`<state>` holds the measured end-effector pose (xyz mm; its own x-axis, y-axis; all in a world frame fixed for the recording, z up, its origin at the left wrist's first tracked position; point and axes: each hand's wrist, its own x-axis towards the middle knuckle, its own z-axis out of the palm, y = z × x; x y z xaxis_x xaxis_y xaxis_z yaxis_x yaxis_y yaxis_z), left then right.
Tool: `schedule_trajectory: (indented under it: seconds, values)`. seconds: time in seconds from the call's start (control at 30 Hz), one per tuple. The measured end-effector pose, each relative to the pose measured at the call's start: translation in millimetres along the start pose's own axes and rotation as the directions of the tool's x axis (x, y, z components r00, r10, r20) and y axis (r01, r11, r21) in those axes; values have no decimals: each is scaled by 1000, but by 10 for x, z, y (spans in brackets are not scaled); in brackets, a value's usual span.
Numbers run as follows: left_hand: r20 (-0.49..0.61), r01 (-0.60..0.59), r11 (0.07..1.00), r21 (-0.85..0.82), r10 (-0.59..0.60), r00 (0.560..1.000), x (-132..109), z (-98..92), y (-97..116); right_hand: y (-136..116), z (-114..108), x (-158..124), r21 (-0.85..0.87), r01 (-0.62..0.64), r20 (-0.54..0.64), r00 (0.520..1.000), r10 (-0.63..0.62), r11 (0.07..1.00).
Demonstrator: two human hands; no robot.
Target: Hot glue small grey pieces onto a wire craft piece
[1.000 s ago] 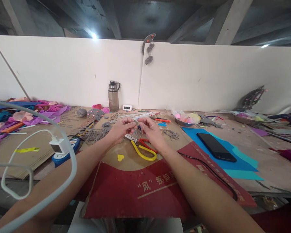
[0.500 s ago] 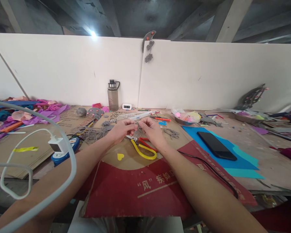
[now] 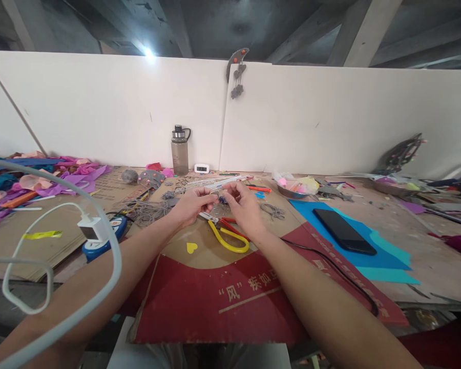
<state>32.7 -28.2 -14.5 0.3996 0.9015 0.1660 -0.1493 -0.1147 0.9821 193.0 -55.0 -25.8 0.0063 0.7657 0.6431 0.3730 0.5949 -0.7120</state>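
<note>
My left hand [image 3: 192,207] is over the brown and red cardboard [image 3: 215,302], thumb and fingertips pinched on something small and greyish that I cannot make out. Close beside it, my right hand [image 3: 246,209] has its thumb and forefinger slightly apart, with nothing clear between them. Just below both hands lies a yellow-handled cutting tool [image 3: 230,243], partly over a red-handled tool [image 3: 228,221]. A yellow heart cutout [image 3: 192,248] rests nearer to me. Grey yarn [image 3: 149,211] is heaped left of my left hand, and another small bundle of grey cord [image 3: 272,210] lies right of my right hand.
A phone [image 3: 343,230] lies on blue sheets [image 3: 307,207] at right. A bottle [image 3: 180,154] and small clock [image 3: 202,168] stand by the white partition [image 3: 119,113]. White cable [image 3: 117,256] crosses the left foreground near a tape measure [image 3: 115,233]. A bowl [image 3: 290,191] sits behind.
My right hand's thumb and forefinger have parted and drawn slightly away from my left fingertips. The left hand keeps its pinch in nearly the same place.
</note>
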Motion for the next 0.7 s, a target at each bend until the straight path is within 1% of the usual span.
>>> schedule_trajectory:
  seconds: [0.07, 0.1, 0.2, 0.3, 0.43, 0.57, 0.63, 0.7]
  values:
    - [2, -15, 998, 61, 15, 1000, -1, -4, -6, 13, -22, 6, -109, 58, -27, 998, -61, 992]
    - [5, -27, 995, 98, 27, 1000, -1, -5, -9, 10, -33, 8, -153, 93, -21, 995, -97, 984]
    - [9, -62, 978, 197, 62, 998, -6, -5, -20, -10, -53, 11, -238, 184, 42, 983, -179, 954]
    - [21, -82, 961, 263, 80, 997, -11, -4, -32, -13, -54, 12, -284, 216, 93, 976, -197, 934]
    - [51, -107, 939, 326, 95, 994, -7, -21, -48, -4, -60, 12, -297, 208, 110, 977, -183, 932]
    - [79, -127, 909, 398, 105, 991, -10, -36, -50, -21, -55, 9, -266, 194, 119, 979, -167, 944]
    - [83, -123, 904, 410, 97, 992, -16, -31, -45, -19, -46, 14, -231, 142, 92, 988, -123, 963]
    - [65, -98, 916, 389, 79, 995, -18, -26, -36, -1, -50, 31, -177, 57, 28, 998, -52, 983]
